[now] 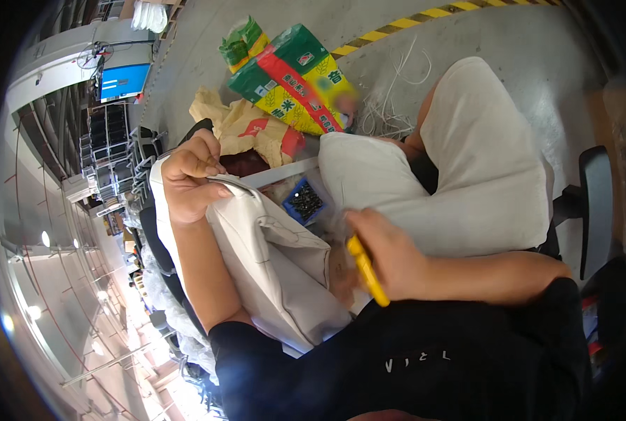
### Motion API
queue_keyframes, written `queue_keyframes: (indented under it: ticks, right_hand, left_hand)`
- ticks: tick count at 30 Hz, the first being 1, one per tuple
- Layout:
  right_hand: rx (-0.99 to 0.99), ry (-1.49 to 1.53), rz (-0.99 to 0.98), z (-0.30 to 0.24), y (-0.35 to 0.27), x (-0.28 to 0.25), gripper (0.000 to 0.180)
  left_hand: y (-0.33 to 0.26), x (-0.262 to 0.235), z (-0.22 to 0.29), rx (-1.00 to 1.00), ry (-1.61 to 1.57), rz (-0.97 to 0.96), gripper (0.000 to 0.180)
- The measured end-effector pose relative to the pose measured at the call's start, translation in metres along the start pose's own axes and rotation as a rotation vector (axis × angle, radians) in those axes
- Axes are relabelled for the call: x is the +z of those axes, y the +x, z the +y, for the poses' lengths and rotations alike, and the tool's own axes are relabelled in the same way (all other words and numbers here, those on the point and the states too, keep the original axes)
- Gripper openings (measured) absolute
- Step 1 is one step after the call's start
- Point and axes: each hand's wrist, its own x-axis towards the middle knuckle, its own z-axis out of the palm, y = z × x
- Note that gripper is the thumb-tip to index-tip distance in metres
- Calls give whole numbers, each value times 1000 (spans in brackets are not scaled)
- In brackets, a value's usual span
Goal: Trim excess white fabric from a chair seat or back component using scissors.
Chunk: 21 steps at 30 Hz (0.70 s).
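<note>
A cream, leather-like cover (288, 281) with dark seams lies folded across my lap on the left. At its far edge, my left hand (193, 175) is closed, pinching the rim between thumb and fingers. My right hand (390, 256), blurred by motion, is wrapped round a slim yellow tool (366, 270) that looks like a utility knife. Its tip cannot be made out. This hand is just right of the cover's near end, beside my light-trousered leg.
Beyond the cover sits a blue tray (304, 201) of small dark screws. Farther off are a torn brown paper bag (253, 130) and a green-and-yellow sack (292, 77). White strings (390, 116) lie on the floor. A black chair armrest (595, 210) stands at right.
</note>
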Motion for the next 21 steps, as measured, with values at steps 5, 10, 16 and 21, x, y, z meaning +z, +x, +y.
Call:
queue_keyframes:
  ticks: [5,10,16,21]
  right_hand:
    - [460,147,397,77,35,-51,64]
    - [771,346,570,133,53,-111,57]
    - [620,144,109,116,49,-82,60]
    - [978,367,-511,152,77,-42,54]
  left_hand:
    - [7,21,4,-163,211,-24,28]
    - [10,47,-9,-358,812,-339,18]
    - [0,54,-16,-382,847,-556,17]
    - [-34,75,1,-341,874,-636,14]
